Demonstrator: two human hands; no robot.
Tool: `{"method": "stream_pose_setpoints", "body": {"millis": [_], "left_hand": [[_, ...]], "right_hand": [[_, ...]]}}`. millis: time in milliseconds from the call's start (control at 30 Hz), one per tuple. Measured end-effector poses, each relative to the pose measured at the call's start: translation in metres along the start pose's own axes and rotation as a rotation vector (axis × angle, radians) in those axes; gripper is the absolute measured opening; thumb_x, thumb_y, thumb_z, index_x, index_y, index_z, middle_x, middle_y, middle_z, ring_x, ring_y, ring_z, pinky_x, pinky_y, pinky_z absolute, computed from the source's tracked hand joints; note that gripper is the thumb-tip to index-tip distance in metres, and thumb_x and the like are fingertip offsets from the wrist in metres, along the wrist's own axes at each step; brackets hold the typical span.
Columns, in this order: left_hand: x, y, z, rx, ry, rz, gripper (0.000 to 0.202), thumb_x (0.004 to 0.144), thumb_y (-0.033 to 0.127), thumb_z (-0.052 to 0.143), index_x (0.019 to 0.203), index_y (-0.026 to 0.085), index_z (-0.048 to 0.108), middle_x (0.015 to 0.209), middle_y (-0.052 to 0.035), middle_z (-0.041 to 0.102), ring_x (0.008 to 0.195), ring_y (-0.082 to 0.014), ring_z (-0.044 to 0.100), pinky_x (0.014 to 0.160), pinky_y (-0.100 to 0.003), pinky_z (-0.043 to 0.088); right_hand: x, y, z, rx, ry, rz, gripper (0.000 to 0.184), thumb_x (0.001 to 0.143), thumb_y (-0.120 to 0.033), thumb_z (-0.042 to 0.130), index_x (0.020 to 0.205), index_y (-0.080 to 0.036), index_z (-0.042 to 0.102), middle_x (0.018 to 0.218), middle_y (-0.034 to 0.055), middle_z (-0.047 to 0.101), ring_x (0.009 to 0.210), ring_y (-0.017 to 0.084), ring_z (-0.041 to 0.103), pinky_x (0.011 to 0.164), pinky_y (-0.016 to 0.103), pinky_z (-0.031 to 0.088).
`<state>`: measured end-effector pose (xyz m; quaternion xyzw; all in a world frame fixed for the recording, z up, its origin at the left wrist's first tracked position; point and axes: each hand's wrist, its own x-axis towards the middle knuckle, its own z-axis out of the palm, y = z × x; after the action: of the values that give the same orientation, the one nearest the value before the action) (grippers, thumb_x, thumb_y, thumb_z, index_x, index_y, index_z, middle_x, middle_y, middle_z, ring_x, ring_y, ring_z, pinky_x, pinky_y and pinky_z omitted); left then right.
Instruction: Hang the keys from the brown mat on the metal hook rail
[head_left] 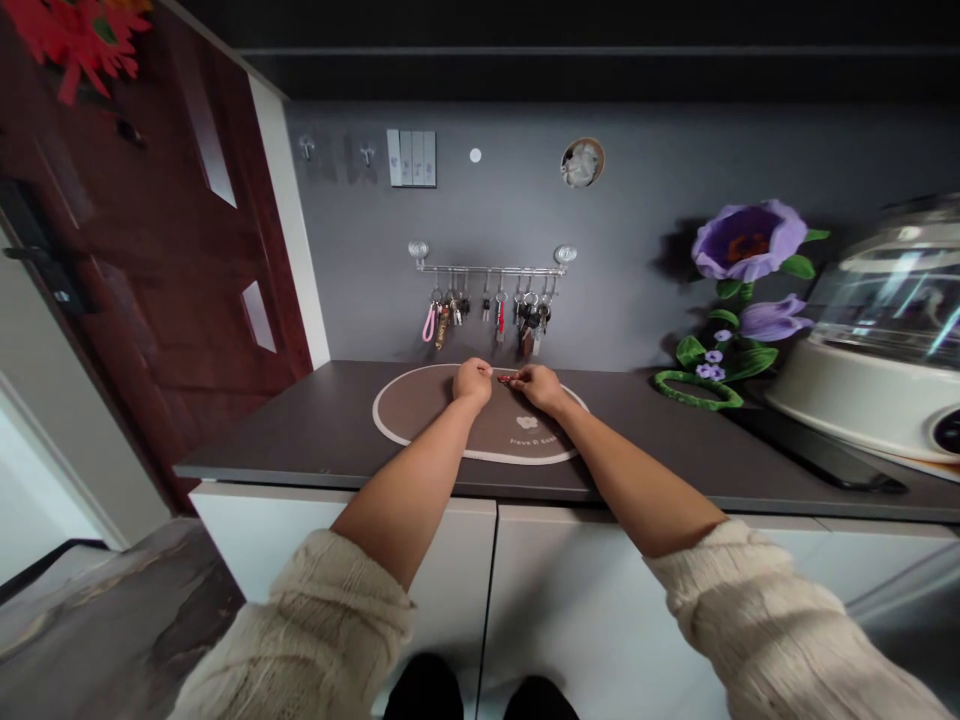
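Both my hands are over the brown oval mat (420, 410) on the counter. My left hand (472, 381) is closed, with its fingers curled in and turned from view, so what it holds, if anything, is hidden. Close beside it on the right, my right hand (537, 385) is pinched on a small red item (504, 379) that sticks out toward the left hand; its kind is too small to tell. Behind the hands, a metal rail (491, 270) on the wall carries several hanging keys, among them a pink strap (428, 323) and a red tag (501, 318).
On the right of the grey counter (300, 430) stand a purple artificial flower (750, 240), a dark flat object (817, 450) and a white appliance with a clear top (840, 390). A dark cabinet (600, 75) overhangs above. A red-brown door (150, 220) is at the left.
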<state>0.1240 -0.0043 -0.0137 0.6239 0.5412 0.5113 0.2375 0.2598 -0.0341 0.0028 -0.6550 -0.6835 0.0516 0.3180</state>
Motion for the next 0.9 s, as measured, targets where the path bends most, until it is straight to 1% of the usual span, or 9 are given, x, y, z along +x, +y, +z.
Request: {"method": "stream_pose_setpoints", "body": {"millis": [133, 267, 433, 633, 733, 833, 900], "left_hand": [[-0.001, 0.001, -0.001, 0.036, -0.021, 0.012, 0.012, 0.069, 0.015, 0.051, 0.073, 0.017, 0.063, 0.075, -0.0039, 0.064, 0.066, -0.0127, 0.056, 0.064, -0.023, 0.040], [-0.003, 0.003, -0.002, 0.067, -0.039, 0.019, 0.013, 0.069, 0.014, 0.051, 0.073, 0.018, 0.063, 0.075, -0.0039, 0.065, 0.068, -0.0130, 0.056, 0.065, -0.023, 0.040], [-0.003, 0.003, -0.002, 0.078, -0.047, 0.016, 0.014, 0.069, 0.014, 0.051, 0.075, 0.018, 0.063, 0.077, -0.0034, 0.065, 0.068, -0.0123, 0.055, 0.067, -0.023, 0.040], [-0.004, 0.005, -0.004, 0.090, -0.053, 0.012, 0.014, 0.070, 0.015, 0.050, 0.076, 0.018, 0.063, 0.078, -0.0039, 0.065, 0.068, -0.0122, 0.056, 0.065, -0.023, 0.041], [-0.004, 0.006, -0.005, 0.091, -0.051, 0.018, 0.015, 0.071, 0.015, 0.049, 0.077, 0.018, 0.063, 0.078, -0.0038, 0.065, 0.069, -0.0119, 0.055, 0.065, -0.022, 0.041], [-0.005, 0.007, -0.004, 0.082, -0.043, 0.042, 0.015, 0.071, 0.015, 0.049, 0.078, 0.018, 0.063, 0.078, -0.0034, 0.065, 0.069, -0.0115, 0.055, 0.067, -0.022, 0.041], [-0.004, 0.007, -0.004, 0.064, -0.041, 0.071, 0.015, 0.072, 0.015, 0.049, 0.078, 0.017, 0.062, 0.078, -0.0035, 0.064, 0.070, -0.0115, 0.055, 0.068, -0.022, 0.041]], "right_hand": [[0.004, -0.001, 0.003, -0.090, -0.022, -0.018, 0.019, 0.070, -0.029, 0.057, 0.081, -0.016, 0.065, 0.080, 0.0058, 0.065, 0.069, 0.014, 0.056, 0.059, 0.021, 0.035], [0.007, -0.002, 0.005, -0.164, -0.014, -0.037, 0.020, 0.072, -0.031, 0.055, 0.082, -0.017, 0.065, 0.082, 0.0070, 0.066, 0.072, 0.016, 0.057, 0.059, 0.022, 0.035], [0.008, -0.001, 0.008, -0.186, 0.011, -0.085, 0.019, 0.073, -0.028, 0.053, 0.082, -0.016, 0.065, 0.082, 0.0078, 0.065, 0.073, 0.016, 0.057, 0.061, 0.022, 0.035], [0.007, 0.001, 0.006, -0.087, 0.037, -0.139, 0.017, 0.075, -0.027, 0.051, 0.078, -0.016, 0.063, 0.077, 0.0061, 0.064, 0.069, 0.014, 0.055, 0.062, 0.022, 0.036], [0.006, 0.002, 0.003, -0.030, 0.041, -0.168, 0.013, 0.074, -0.024, 0.051, 0.076, -0.016, 0.061, 0.076, 0.0050, 0.063, 0.068, 0.013, 0.053, 0.063, 0.021, 0.036], [0.004, 0.000, -0.001, 0.051, 0.057, -0.171, 0.010, 0.072, -0.021, 0.052, 0.075, -0.015, 0.059, 0.075, 0.0039, 0.062, 0.066, 0.011, 0.052, 0.063, 0.021, 0.037], [0.002, -0.001, -0.004, 0.132, 0.076, -0.161, 0.010, 0.072, -0.022, 0.051, 0.075, -0.015, 0.057, 0.074, 0.0031, 0.061, 0.063, 0.010, 0.051, 0.063, 0.021, 0.038]]}}
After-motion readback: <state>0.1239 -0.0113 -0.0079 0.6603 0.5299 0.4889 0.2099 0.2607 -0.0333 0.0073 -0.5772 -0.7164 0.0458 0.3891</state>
